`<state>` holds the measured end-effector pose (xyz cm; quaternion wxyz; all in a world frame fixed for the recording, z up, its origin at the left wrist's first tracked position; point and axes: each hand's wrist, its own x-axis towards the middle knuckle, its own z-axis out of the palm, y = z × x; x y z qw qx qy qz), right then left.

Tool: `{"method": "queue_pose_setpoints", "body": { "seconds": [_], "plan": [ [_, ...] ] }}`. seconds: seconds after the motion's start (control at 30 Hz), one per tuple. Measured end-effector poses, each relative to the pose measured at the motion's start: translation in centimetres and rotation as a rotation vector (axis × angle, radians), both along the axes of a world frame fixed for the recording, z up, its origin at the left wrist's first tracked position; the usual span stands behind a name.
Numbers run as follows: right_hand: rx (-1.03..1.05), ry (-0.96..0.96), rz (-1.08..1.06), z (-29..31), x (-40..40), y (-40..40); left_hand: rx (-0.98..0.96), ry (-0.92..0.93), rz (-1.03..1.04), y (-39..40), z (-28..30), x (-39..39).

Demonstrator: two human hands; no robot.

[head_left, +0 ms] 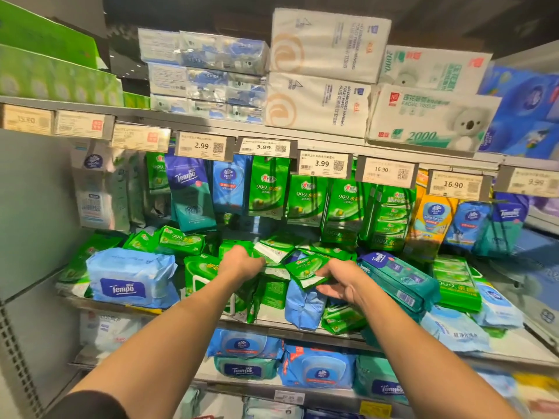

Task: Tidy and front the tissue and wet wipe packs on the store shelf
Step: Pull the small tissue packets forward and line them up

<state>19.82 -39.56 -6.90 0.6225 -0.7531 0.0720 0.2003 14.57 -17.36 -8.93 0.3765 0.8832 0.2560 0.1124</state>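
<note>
Both arms reach into a jumbled middle shelf (272, 326) of wet wipe packs. The left hand (240, 263) is buried among small green packs (273, 251) — its fingertips are hidden, so whether it grasps anything cannot be told. The right hand (340, 281) pinches a small green wipe pack (305, 270) at its lower corner, thumb on top. A pale blue Tempo pack (130, 276) lies at the shelf's left front edge; a teal Tempo pack (399, 279) tilts just right of the right hand. Hanging packs behind are partly masked by price tags (322, 164).
</note>
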Motion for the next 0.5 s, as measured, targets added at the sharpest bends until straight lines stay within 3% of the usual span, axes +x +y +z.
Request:
{"method": "queue_pose_setpoints", "body": {
  "seconds": [0.5],
  "plan": [
    [0.166, 0.063, -0.042, -0.7, -3.9, -5.1, 0.135, 0.103, -0.023, -1.9, 0.4, -0.3]
  ]
}}
